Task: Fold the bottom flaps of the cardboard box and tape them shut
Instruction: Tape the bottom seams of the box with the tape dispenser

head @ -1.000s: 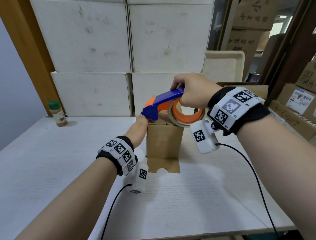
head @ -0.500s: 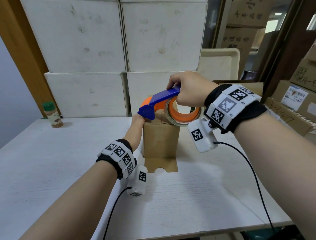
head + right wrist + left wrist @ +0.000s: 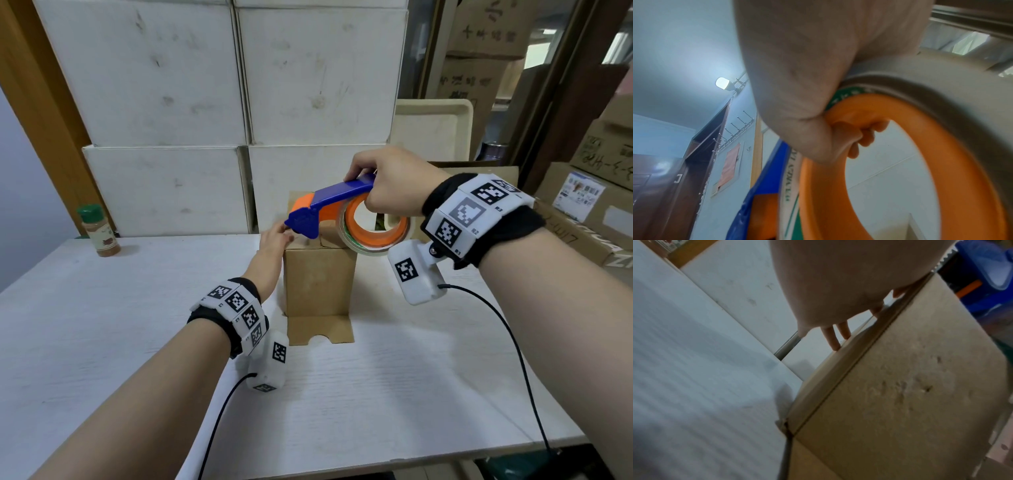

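Note:
A small brown cardboard box (image 3: 318,281) stands upright on the white table (image 3: 137,325), one flap (image 3: 320,330) lying flat on the table toward me. My right hand (image 3: 387,185) grips a blue and orange tape dispenser (image 3: 329,205) with its tape roll (image 3: 375,228), held just over the box's top; the fingers curl through the orange ring (image 3: 920,162). My left hand (image 3: 274,240) rests against the box's upper left edge, straight fingers (image 3: 835,335) lying along the left side of the box (image 3: 910,386). The top flaps are mostly hidden by the dispenser.
A green-capped spice jar (image 3: 99,231) stands at the table's far left. Stacked white cartons (image 3: 219,85) wall off the back. A cream tray (image 3: 435,130) and brown cartons (image 3: 582,205) sit at the right. Wrist cables (image 3: 513,359) trail over the table.
The right hand has drawn the dispenser slightly toward the right over the box top. The left hand stays at the box's upper left edge.

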A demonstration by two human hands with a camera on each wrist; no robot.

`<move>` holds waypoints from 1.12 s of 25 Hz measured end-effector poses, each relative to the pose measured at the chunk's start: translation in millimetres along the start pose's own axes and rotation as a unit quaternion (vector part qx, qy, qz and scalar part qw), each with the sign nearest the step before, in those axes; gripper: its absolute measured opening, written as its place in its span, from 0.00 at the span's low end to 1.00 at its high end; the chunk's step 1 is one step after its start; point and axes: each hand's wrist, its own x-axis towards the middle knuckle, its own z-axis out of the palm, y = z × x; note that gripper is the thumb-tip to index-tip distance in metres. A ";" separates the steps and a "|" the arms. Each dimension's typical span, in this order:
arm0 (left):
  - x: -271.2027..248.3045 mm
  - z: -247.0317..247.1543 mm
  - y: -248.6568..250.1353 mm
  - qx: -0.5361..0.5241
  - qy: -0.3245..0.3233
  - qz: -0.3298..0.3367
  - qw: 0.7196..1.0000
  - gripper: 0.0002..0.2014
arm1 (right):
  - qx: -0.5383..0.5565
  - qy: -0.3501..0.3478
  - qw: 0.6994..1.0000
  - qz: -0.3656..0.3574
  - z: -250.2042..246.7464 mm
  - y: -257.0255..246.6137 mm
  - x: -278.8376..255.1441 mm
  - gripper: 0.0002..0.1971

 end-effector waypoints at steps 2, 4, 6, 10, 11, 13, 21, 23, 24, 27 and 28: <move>0.1 -1.1 -2.7 0.009 0.001 0.008 1.000 0.13 | 0.000 0.001 1.000 -0.002 -0.1 0.8 -0.2 0.20; -0.7 -2.5 -3.2 0.024 -0.001 0.012 1.000 0.17 | -0.004 -0.001 1.000 -0.003 -1.3 1.7 -0.2 0.20; 1.0 -2.7 -4.7 0.034 0.001 0.007 0.999 0.19 | -0.007 -0.002 1.000 -0.001 -2.4 4.0 -1.0 0.20; 11.0 2.5 -9.3 0.024 0.000 0.001 1.000 0.19 | -0.014 -0.003 1.000 0.013 -3.8 10.7 -4.5 0.19; 15.1 4.0 -9.8 0.022 0.003 -0.002 1.000 0.19 | -0.016 -0.004 1.000 0.015 -4.2 11.8 -5.1 0.19; 22.1 5.9 -12.1 0.027 0.006 -0.006 1.000 0.18 | -0.019 -0.004 1.000 0.017 -3.6 12.6 -5.3 0.19; 37.6 -5.2 -20.2 0.025 -0.022 0.002 0.999 0.19 | -0.009 -0.004 1.000 0.020 0.4 6.0 -1.4 0.19; 36.5 -10.1 -17.1 0.031 -0.030 0.002 0.999 0.18 | -0.002 0.000 1.000 0.026 3.2 4.6 0.3 0.19; 33.7 -11.9 -13.7 0.035 -0.032 0.008 0.999 0.17 | 0.001 0.004 1.000 0.028 4.7 3.6 1.5 0.19; 35.1 -20.7 -9.5 0.046 -0.043 0.014 0.998 0.15 | 0.009 0.011 1.000 0.021 9.9 -3.1 5.6 0.19; 38.8 -24.5 -10.1 0.048 -0.042 0.015 0.998 0.14 | 0.016 0.012 1.000 0.017 11.5 -6.3 6.9 0.18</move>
